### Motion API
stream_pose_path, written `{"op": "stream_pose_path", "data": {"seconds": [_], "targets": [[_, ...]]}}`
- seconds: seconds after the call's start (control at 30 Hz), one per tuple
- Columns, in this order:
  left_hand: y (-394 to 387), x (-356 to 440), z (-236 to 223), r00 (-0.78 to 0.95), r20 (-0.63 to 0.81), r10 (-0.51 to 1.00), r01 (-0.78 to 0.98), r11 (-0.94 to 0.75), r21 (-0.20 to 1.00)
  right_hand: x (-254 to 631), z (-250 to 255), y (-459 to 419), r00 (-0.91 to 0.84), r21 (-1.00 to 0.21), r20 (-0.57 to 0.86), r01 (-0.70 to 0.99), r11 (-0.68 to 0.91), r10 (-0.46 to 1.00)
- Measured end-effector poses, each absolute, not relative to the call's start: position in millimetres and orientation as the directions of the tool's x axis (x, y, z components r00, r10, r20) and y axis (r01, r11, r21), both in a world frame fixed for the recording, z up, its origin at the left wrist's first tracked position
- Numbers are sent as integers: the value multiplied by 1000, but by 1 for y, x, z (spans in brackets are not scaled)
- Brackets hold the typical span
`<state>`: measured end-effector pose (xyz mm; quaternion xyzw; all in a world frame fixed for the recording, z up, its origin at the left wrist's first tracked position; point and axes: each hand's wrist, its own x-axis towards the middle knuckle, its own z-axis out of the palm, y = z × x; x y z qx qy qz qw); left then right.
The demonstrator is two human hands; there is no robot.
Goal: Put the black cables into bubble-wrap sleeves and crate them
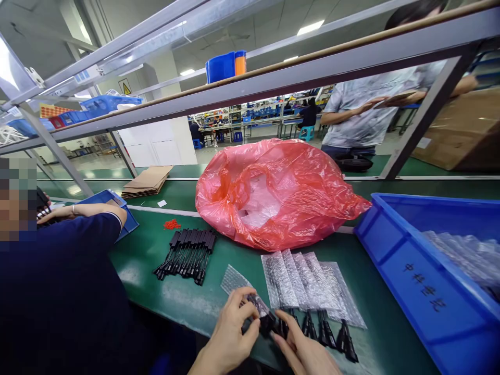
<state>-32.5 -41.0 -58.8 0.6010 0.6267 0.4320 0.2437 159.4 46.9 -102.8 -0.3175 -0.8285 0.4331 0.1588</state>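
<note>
At the front edge of the green bench, my left hand (236, 325) is closed round a small clear bubble-wrap bag (234, 278) with a black cable adapter (266, 322) partly inside it. My right hand (302, 346) pinches the adapter's black end that sticks out of the bag, thumb and forefinger on either side. Just beyond my right hand lies a row of bubble-wrap bags (279, 278), black connector ends (346, 344) poking out toward me. To the left, several unbagged black cable adapters (191, 250) lie side by side.
A large red plastic bag (312, 203) bulges at the back. The blue bin (410, 276) on the right holds bubble-wrapped pieces. Small orange-red bits (172, 224) and cardboard sheets (146, 181) lie left. A co-worker's sleeve (94, 229) is close on my left; a shelf rail (273, 83) crosses above.
</note>
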Motion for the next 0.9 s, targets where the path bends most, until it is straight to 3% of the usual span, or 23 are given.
{"op": "stream_pose_path", "data": {"seconds": [0.17,0.43,0.53,0.67,0.77,0.9], "targets": [[-30,-24,-47,-21,259,966,534,-208,819,120,-87,59,-695,-831,-5,403,383,719],[23,-60,-69,-91,89,992,268,-62,962,137,-80,85,-628,-819,21,435,373,778],[39,-72,-78,-131,19,991,214,9,977,185,-68,115,-456,-735,112,560,382,883],[63,-80,-81,-195,-51,980,309,110,945,228,-70,167,-184,-576,109,789,213,977],[84,-81,-82,-195,-59,979,331,123,936,228,-80,193,-213,-546,23,816,191,977],[104,-78,-89,-154,-79,985,291,121,949,207,-77,207,-355,-621,24,727,292,934]]}}
